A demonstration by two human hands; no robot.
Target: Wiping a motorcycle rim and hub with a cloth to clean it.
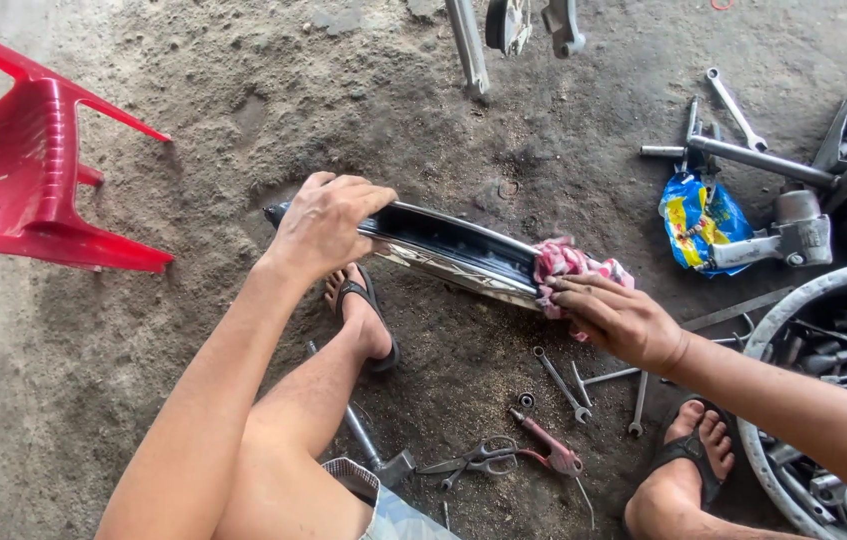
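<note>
Nearest the camera, bare knees and a strip of checked shorts (pixel 383 505). Just beyond, on the dirt floor (pixel 243 120) below the chrome fender (pixel 463 255): a hammer (pixel 368 440) lying slantwise, scissors (pixel 478 458), red-handled pliers (pixel 548 445), and a few small spanners (pixel 563 382) scattered loose. Two feet in black sandals, the left one (pixel 363 315) tucked right under the fender's left half, the right one (pixel 688 450) well below its right end, beside a round metal basin (pixel 773 320) full of tools.

Then the fender itself, long, curved and shiny, held slantwise above the ground across the middle of the view, hollow side up, higher at its left end. Left hand (pixel 323 225) clamped over that left end, fingers curled down around the rim, palm on top. Right hand (pixel 618 318) at the opposite end, fingers together and pressed flat on a pink-and-white rag (pixel 568 265) bunched against the fender's right tip; grip on the metal under the cloth not visible. Fender thus spanning the gap between both hands, dark inner channel exposed between them.

Farther off, right of the fender: a blue and yellow plastic bag (pixel 698 220), grey metal machine parts (pixel 793 235), a long rod (pixel 758 160) and a spanner (pixel 733 108). Far left of the fender, a red plastic chair (pixel 33 180). Beyond the fender at the top edge, hanging metal parts (pixel 513 30), cut off by the frame.
</note>
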